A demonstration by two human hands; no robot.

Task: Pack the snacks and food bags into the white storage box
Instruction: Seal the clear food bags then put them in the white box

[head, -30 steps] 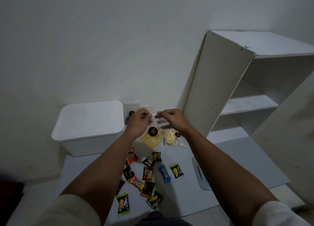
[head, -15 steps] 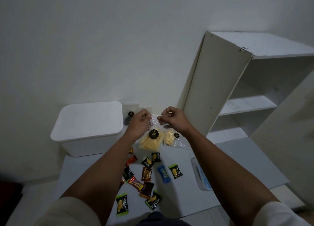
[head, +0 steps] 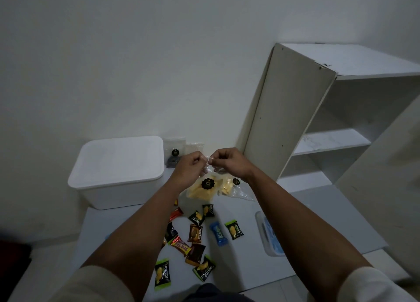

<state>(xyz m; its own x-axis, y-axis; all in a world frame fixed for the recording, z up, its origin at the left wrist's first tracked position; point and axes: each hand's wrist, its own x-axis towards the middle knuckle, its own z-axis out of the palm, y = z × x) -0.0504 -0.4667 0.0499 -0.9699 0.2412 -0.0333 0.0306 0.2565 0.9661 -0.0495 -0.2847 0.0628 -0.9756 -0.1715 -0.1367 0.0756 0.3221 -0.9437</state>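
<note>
Person: two bare forearms; short cream sleeves (head: 95, 285) ending above the elbows; dark garment (head: 213, 293) at lower frame edge.

A white storage box (head: 118, 172) with a plain white lid stood against a pale grey-white wall (head: 136, 63). Beside it, an off-white shelf unit (head: 295, 111) had a cream side panel. The surface below was a light grey board (head: 238, 267). A clear plastic bag (head: 202, 189) held pale yellow chips and carried a round black sticker with gold lettering. Another clear bag (head: 229, 187) of yellow pieces had a smaller black sticker. Scattered snack packets included black ones edged in green with yellow pictures (head: 162, 274), a brown one (head: 195, 233), a bright blue one (head: 218, 233), a red and yellow one (head: 180, 245), and an orange-red one (head: 176, 213). Both sleeves were cream.
</note>
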